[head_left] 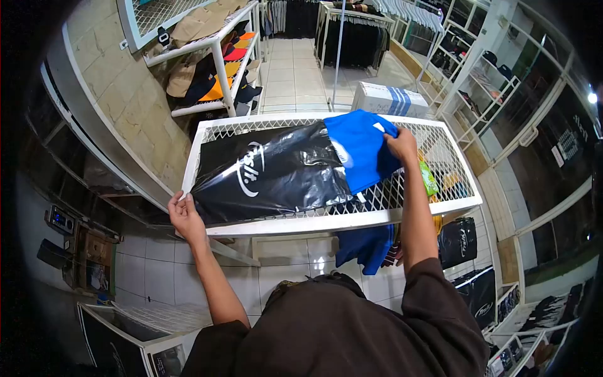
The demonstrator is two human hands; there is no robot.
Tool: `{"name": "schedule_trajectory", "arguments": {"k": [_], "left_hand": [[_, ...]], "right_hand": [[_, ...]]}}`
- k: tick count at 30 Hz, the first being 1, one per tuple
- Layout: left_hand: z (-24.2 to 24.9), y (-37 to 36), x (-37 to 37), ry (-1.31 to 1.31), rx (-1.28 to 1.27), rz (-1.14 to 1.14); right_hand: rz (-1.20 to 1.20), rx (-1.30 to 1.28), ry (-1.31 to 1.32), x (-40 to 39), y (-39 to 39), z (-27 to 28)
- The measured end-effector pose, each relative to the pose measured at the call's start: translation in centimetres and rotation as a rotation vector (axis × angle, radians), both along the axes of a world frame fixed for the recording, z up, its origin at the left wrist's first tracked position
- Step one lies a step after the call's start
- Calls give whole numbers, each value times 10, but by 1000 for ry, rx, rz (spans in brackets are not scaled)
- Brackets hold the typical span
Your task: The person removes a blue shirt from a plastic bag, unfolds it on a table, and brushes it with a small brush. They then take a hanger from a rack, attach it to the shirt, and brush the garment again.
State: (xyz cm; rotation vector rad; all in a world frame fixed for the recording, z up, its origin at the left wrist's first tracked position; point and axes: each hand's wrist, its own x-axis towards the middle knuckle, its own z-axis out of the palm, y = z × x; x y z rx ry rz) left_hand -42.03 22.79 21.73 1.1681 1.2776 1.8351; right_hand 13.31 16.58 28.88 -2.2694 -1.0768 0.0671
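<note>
Glossy black plastic bag [276, 179] lay flat across a white metal-framed table with a wire-mesh top [301, 221]. Large white looping script ran over its left half, turned on its side; the last letters looked like "sit", the whole word not certain. Bright blue folded cloth [370, 157] lay at the bag's right end, on the mesh; how far it ran inside could not be seen. Pale oval print showed on the cloth beside the bag's edge, its wording too small to read; small white label near the far edge, also illegible.

Left hand [187, 217] had thumb and fingers pinched together on the bag's near left corner. Right hand [403, 146] was clamped on the cloth's right edge, fingers partly hidden.

Bright green printed packet [428, 178] sat just right of the cloth, print unreadable. Beyond the table stood a white carton with blue stripes [389, 100], its faint markings illegible. Lower right, a black plastic package [457, 242] carried similar white script. White printed notice [568, 149] on the dark glass: unreadable.
</note>
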Motion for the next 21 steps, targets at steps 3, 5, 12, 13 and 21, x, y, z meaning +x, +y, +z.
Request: {"name": "schedule_trajectory", "arguments": {"k": [3, 5, 12, 13, 21], "left_hand": [[-5, 2, -20, 9, -4, 65], [1, -6, -26, 40, -87, 19], [23, -31, -29, 151, -183, -210], [22, -30, -32, 157, -160, -186], [36, -49, -64, 116, -139, -32]], "right_hand": [[-160, -48, -343, -9, -7, 5], [-175, 225, -667, -34, -17, -3], [269, 103, -108, -182, -62, -18], [245, 157, -274, -190, -60, -32], [495, 111, 197, -222, -36, -34]]}}
